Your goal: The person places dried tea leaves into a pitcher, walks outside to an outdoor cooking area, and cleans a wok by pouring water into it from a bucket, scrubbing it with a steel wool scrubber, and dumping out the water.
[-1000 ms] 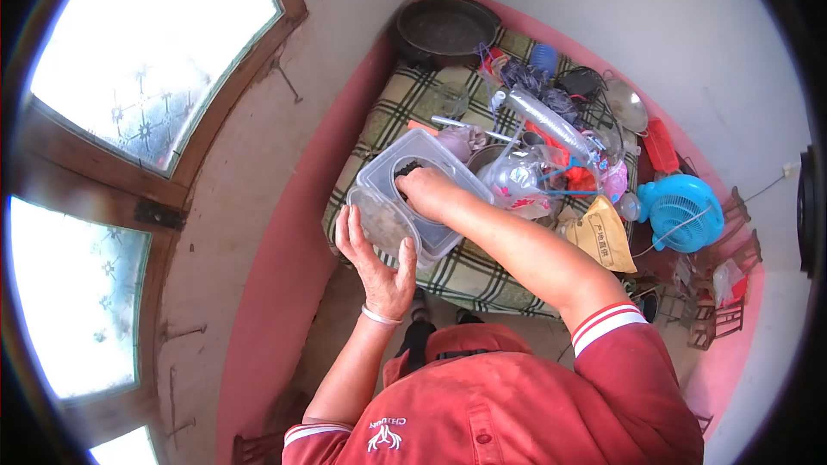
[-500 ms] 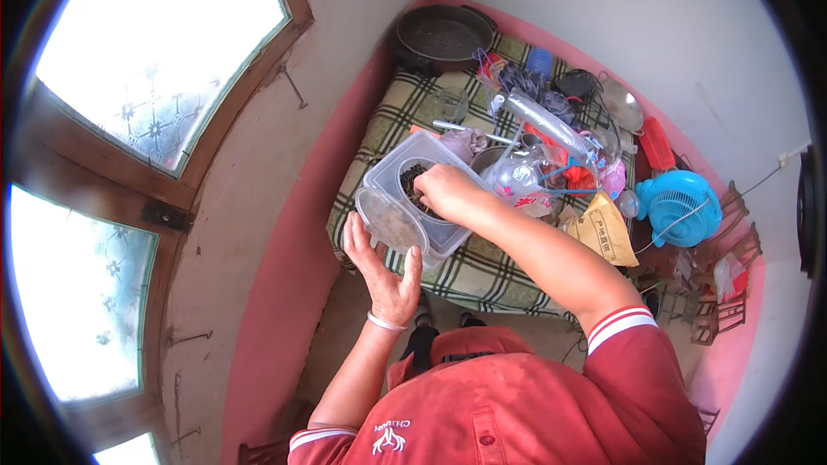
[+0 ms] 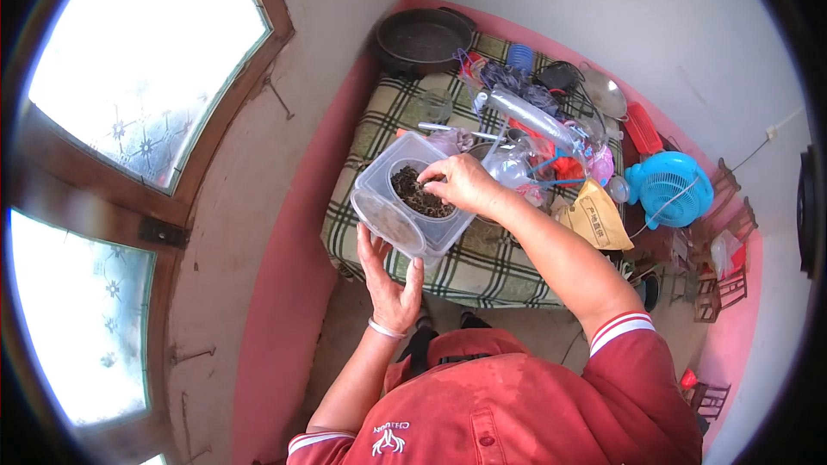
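Note:
A clear plastic container [image 3: 383, 174] has a round opening on top, and dark, dry bits [image 3: 415, 194] show inside it. Its round, cloudy lid [image 3: 388, 219] is flipped open toward my body. My left hand [image 3: 392, 284] supports the container at its near left side, thumb and fingers around the lid's edge. Over the opening is my right hand [image 3: 458, 182], its thumb and fingertips pinched together just above the dark bits; what they hold, if anything, is too small to make out.
A plaid cloth [image 3: 362, 133] covers the table. Behind the container lie plastic bags, a foil-like roll [image 3: 534, 118] and a round black pan [image 3: 422, 39]. To the right are a yellow package [image 3: 596, 217], a blue fan [image 3: 670, 189] and a red box [image 3: 642, 129].
My right hand has risen from inside the opening to just above it, uncovering more of the dark bits. My left hand stays at the container. The view has shifted slightly.

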Demonstrator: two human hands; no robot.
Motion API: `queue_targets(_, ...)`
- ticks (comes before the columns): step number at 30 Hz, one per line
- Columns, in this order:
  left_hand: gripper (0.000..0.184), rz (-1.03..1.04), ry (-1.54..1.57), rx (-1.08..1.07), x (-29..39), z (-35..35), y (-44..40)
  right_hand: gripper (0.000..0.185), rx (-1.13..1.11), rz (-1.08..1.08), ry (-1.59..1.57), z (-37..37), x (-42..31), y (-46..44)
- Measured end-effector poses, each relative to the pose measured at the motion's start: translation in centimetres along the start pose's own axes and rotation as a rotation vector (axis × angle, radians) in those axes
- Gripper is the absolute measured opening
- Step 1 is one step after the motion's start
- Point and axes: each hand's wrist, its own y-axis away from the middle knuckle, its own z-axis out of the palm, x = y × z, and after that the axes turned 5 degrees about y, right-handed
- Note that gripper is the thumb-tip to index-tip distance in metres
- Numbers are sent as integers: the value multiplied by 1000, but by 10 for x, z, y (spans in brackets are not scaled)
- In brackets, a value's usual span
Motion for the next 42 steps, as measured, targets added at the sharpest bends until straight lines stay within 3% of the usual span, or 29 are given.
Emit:
queue_targets(5,80,49,-130,-9,1,-4,-2,18,17,100,-140,10,10,0)
queue_targets(9,81,82,-144,-59,4,-6,-4,19,38,135,-485,12,21,-4)
queue_targets(13,79,199,-389,-119,7,0,-12,23,40,189,-801,-3,12,16)
queue_targets(18,75,269,-827,-381,12,17,-34,24,150,229,-1160,-20,17,71)
queue_targets(24,90,337,-1145,-648,-2,44,-54,27,263,248,-1255,-20,28,165)
queue_targets(37,87,246,-1190,-883,-12,54,-61,28,655,358,-1370,15,53,364)
queue_targets(39,89,300,-1231,-869,-7,58,-55,28,756,346,-1370,26,52,397)
queue_targets(41,87,585,-1291,-773,28,84,-24,25,872,439,-1415,32,36,435)
queue_targets(42,83,700,-1150,-816,45,99,-4,25,932,444,-1420,43,35,452)
